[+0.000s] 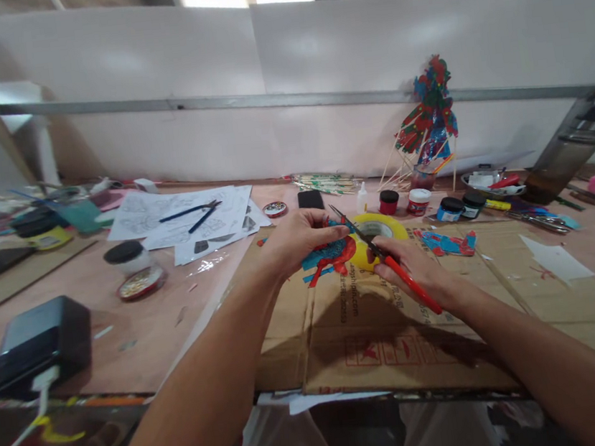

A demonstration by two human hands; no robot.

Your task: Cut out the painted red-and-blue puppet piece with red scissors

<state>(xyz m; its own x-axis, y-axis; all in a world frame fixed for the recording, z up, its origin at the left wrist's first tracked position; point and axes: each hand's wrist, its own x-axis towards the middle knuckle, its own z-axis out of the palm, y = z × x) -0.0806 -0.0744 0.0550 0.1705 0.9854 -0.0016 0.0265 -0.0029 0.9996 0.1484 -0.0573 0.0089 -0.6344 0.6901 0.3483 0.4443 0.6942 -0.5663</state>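
Note:
Between the fingers of my left hand (307,236) is a red and blue painted cutout (334,253), its strips hanging below the hand. My right hand (408,263) grips red-handled scissors (412,285), with the dark blades pointing up and left beside the cutout. Whether the blades touch the cutout I cannot tell. Just behind both hands lies a roll of yellow tape (392,224) on the flattened cardboard (336,319). Another red and blue cutout (449,242) rests on the cardboard to the right of my right hand.
Line drawings (134,218) with dark pencils lie at the back left. Paint jars (419,201) and a decorated figure on sticks (432,109) stand at the back right. A dark bottle (559,147) is far right, a black box (41,345) with a cable front left.

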